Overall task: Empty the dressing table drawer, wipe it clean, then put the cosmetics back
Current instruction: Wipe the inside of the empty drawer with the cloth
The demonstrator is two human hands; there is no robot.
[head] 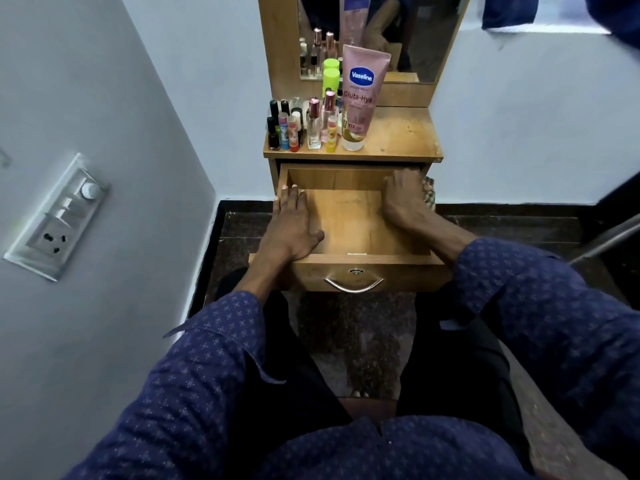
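Wooden drawer (349, 216): pulled out, bare inside; likely rigid, light.
Left hand (294, 226): fingers straight, flat on left wall.
Right hand (403, 199): fingers curled downward, far right; grip unclear.
Cosmetics (304, 126): tabletop's far left; small, breakable; grasp bodies.

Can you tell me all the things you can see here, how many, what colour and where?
drawer: one, light wood, pulled open, nothing visible inside but the hands
drawer handle: one, silver, on the drawer front
dressing table top: one, light wood, above the drawer
lotion tube: one, pink, standing cap down on the table top
small bottles: many, mixed colours, too crowded to count, left side of the top
mirror: one, wood frame, behind the top
switch panel: one, white, left wall
left hand: flat on the drawer's left edge
right hand: fingers curled at the drawer's far right corner
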